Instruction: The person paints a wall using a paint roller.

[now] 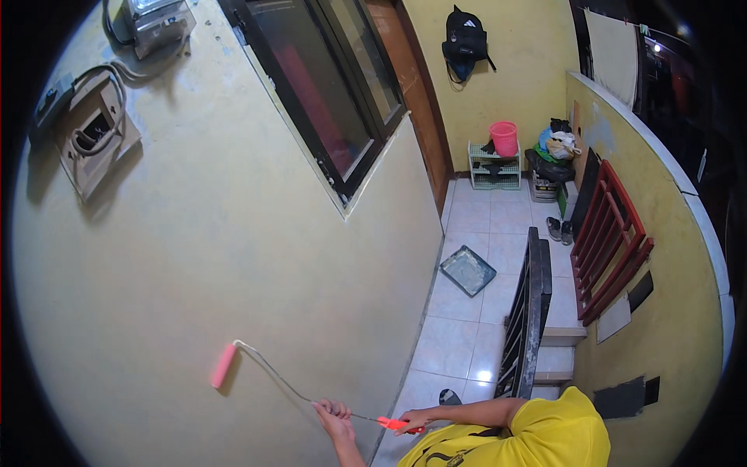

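A paint roller with a pink sleeve (224,366) lies against the pale wall (194,257) on my left. Its bent metal rod (274,372) runs down toward me and ends in an orange handle (394,424). My left hand (334,420) is closed round the rod partway along. Lower down, my right hand (412,421) grips the orange handle, hiding part of it. A square paint tray (468,272) with a dark rim sits on the tiled floor ahead, apart from both hands.
A dark-framed window (327,93) and an opened electrical box (97,136) with loose cables are on the left wall. A black metal gate (523,319) stands on the right beside steps (562,336). Red wooden frames (611,241) lean beyond it. A rack (495,167) holds a pink bucket (503,138).
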A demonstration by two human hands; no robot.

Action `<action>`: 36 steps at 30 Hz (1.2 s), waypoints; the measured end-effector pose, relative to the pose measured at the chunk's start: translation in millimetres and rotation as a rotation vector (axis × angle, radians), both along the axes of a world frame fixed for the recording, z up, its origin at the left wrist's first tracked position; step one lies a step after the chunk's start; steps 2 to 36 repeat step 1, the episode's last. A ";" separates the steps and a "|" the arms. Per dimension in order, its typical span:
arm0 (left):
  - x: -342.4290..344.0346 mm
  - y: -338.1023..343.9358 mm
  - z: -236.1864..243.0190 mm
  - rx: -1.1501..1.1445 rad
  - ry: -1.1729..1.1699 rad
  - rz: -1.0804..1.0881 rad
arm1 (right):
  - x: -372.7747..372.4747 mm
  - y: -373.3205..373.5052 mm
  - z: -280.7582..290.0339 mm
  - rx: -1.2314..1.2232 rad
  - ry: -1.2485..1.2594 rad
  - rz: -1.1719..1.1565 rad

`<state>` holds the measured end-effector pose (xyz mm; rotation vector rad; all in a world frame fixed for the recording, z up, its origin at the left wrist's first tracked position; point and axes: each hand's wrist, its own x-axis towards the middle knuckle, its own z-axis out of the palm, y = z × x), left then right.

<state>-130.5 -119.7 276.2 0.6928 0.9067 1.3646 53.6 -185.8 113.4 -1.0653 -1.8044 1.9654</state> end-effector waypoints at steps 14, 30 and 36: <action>0.3 -1.6 13.4 0.028 0.007 -0.014 | -2.1 0.6 -0.9 -0.003 -0.026 0.058; 0.3 -1.6 13.4 0.028 0.007 -0.014 | -2.1 0.6 -0.9 -0.003 -0.026 0.058; 0.3 -1.6 13.4 0.028 0.007 -0.014 | -2.1 0.6 -0.9 -0.003 -0.026 0.058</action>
